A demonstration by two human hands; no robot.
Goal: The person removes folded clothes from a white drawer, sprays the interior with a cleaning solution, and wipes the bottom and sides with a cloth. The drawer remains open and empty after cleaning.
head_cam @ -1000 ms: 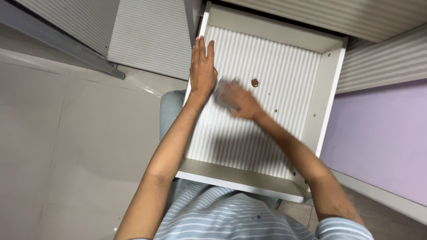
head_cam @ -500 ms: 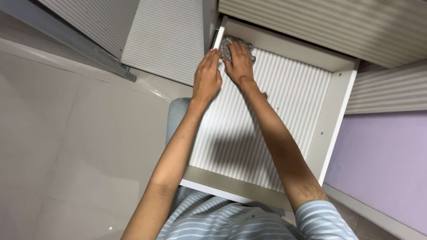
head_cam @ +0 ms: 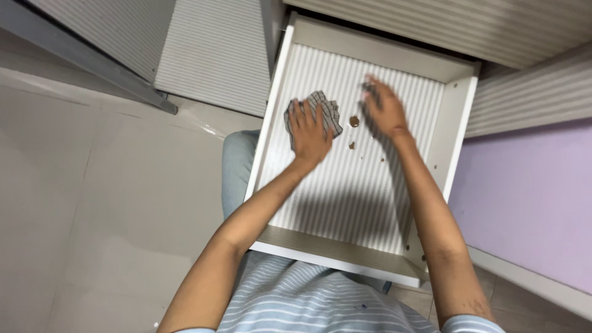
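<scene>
Hands in an open white striped-lined drawer (head_cam: 459,123)
Left hand (head_cam: 310,132) presses flat on a crumpled grey checked cloth (head_cam: 320,110); right hand (head_cam: 383,108), blurred, open and empty, beside brown crumbs (head_cam: 354,121).

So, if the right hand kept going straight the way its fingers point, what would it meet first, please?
Probably the drawer's back wall. The right hand points up the striped liner, and that stretch looks bare, though its height above the liner is unclear.

A crumpled grey checked cloth (head_cam: 320,111) lies on the striped floor of the open white drawer (head_cam: 459,132), toward its 9 o'clock side, with brown crumbs (head_cam: 354,121) just at its 3 o'clock.
</scene>
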